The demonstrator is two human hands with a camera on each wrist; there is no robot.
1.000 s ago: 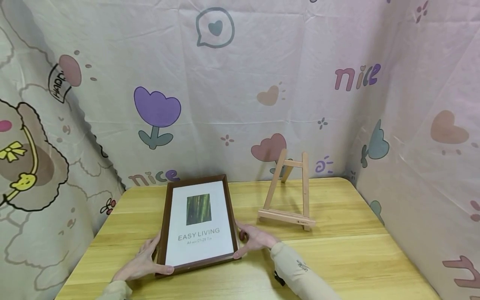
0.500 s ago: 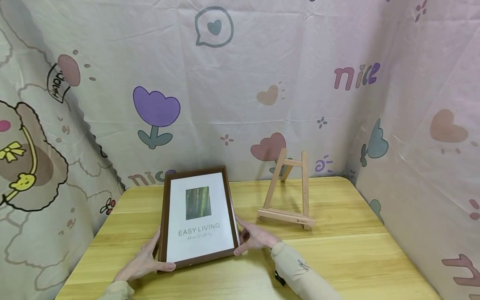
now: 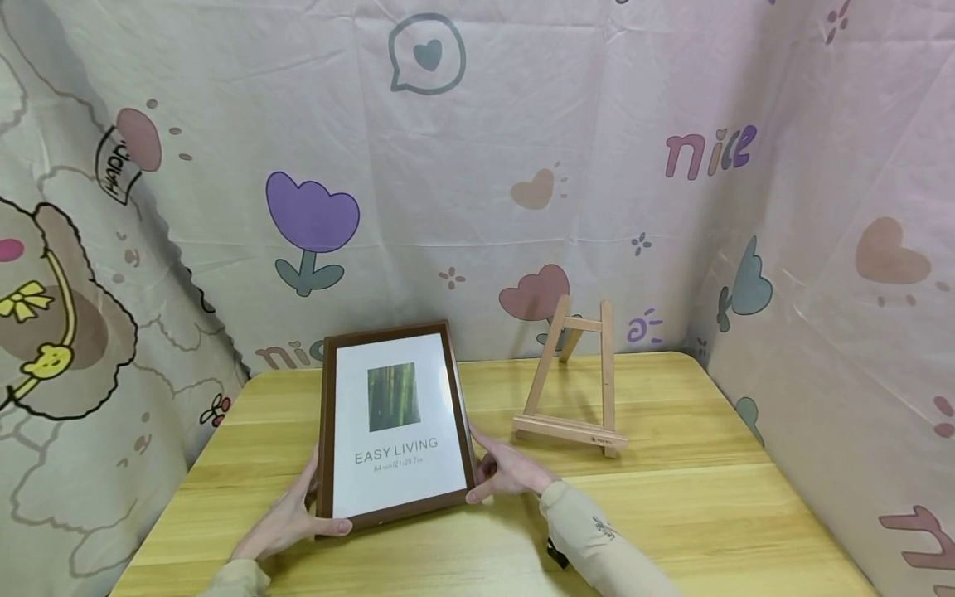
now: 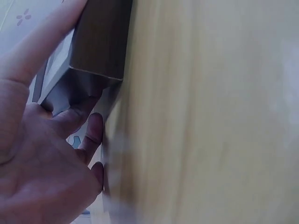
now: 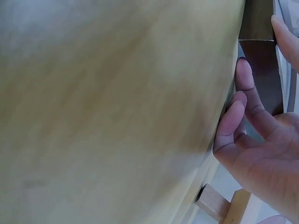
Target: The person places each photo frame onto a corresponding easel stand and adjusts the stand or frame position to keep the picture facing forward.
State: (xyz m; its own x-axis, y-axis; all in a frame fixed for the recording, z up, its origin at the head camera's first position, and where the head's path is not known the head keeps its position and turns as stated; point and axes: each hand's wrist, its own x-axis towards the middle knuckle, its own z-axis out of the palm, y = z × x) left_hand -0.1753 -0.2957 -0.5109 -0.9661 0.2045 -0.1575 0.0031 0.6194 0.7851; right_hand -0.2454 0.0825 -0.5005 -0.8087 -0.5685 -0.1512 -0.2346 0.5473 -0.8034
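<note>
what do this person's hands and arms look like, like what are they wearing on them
The left hand and right hand are ungloved. Both arms wear beige sleeves: the left sleeve shows only near the wrist, while the right sleeve carries a small dark marking. A black piece sticks out beneath it; I can't tell what it is.

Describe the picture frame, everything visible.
The picture frame is rectangular: dark-brown, wood-like border, white insert with a green bamboo-like picture above EASY LIVING lettering. Glare suggests a clear cover. It leans back, far end raised off the wooden table, left of the easel; near-edge contact is unclear. The left hand and right hand grip its near corners.
</note>
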